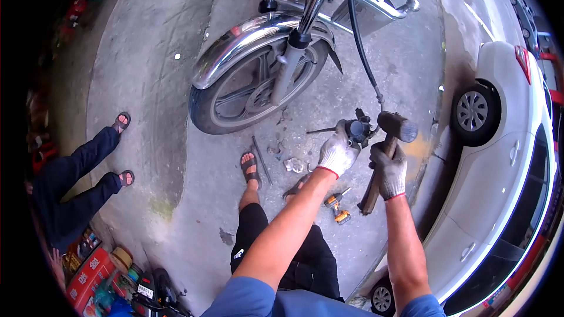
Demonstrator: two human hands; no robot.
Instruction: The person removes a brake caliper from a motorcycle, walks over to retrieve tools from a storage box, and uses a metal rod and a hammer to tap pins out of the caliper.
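Both my hands wear white gloves with dark, dirty fingers. My right hand (389,169) is wrapped round the handle of a hammer (398,127), its dark, thick head up beside a black cable (360,41). To its left, my left hand (339,151) is closed at a dark metal part (357,127) with a round opening and a thin rod sticking out to the left. The cable's lower end hangs close to this part; whether they join is unclear. Above and left stands a motorcycle front wheel (258,91) under a chrome fender (235,44).
An orange and black power drill (338,206) and a metal rod (262,160) lie on the concrete ground near my feet. A white car (493,199) stands along the right. Another person (76,167) in dark trousers is at the left, above a red box (91,279).
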